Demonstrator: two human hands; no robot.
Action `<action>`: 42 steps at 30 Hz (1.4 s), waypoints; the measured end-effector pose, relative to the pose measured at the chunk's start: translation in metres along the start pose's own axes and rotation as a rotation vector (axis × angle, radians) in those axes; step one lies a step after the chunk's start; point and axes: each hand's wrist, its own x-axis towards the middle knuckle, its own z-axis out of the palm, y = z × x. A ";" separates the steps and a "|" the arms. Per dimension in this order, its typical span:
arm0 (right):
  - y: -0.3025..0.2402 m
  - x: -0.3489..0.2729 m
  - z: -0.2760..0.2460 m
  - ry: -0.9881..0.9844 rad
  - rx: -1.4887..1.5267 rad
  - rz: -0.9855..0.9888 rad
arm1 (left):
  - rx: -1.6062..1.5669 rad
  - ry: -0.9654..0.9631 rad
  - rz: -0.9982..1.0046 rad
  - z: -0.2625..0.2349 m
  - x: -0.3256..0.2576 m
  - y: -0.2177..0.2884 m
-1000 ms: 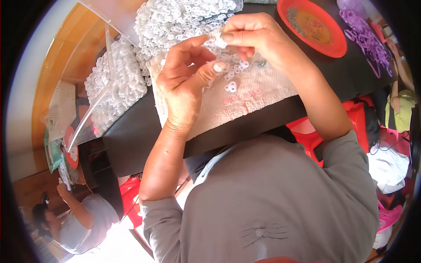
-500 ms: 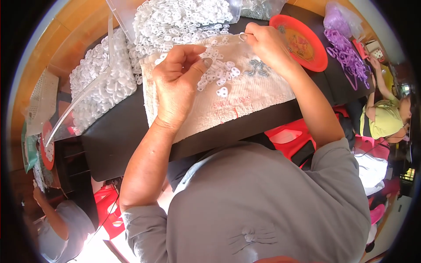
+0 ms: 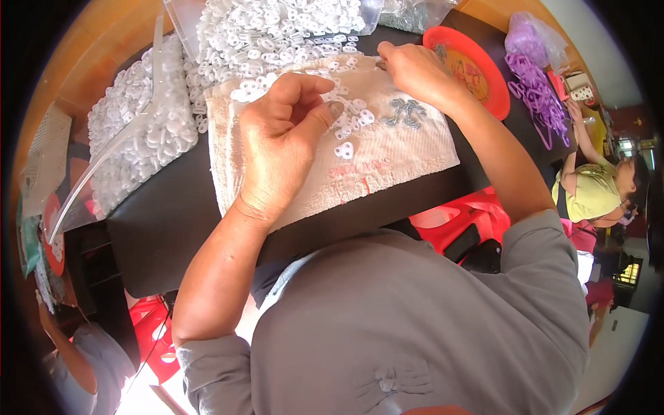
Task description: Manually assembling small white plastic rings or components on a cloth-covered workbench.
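Cluster of grey pieces [image 3: 408, 111], long axes at mixed angles

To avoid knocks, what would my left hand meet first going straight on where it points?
Likely the white two-holed pieces on the cloth; depth is unclear, so your left hand might pass above.

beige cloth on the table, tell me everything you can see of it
The beige cloth is ribbed and looks woven, with a rough near edge and red lettering beside it. It lies spread, slightly askew, on the dark table. White plastic-looking pieces and a cluster of small grey pieces rest on it. The left hand and right hand hide parts; contact is unclear.
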 end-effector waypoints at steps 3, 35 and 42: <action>0.001 -0.002 -0.001 0.006 0.020 -0.036 | -0.001 -0.015 0.009 0.000 -0.001 -0.005; -0.041 -0.033 -0.063 -0.306 1.241 0.073 | -0.109 -0.093 0.020 -0.007 0.006 -0.001; -0.057 -0.046 -0.057 -0.388 1.462 -0.006 | -0.081 -0.227 0.144 0.002 0.005 -0.011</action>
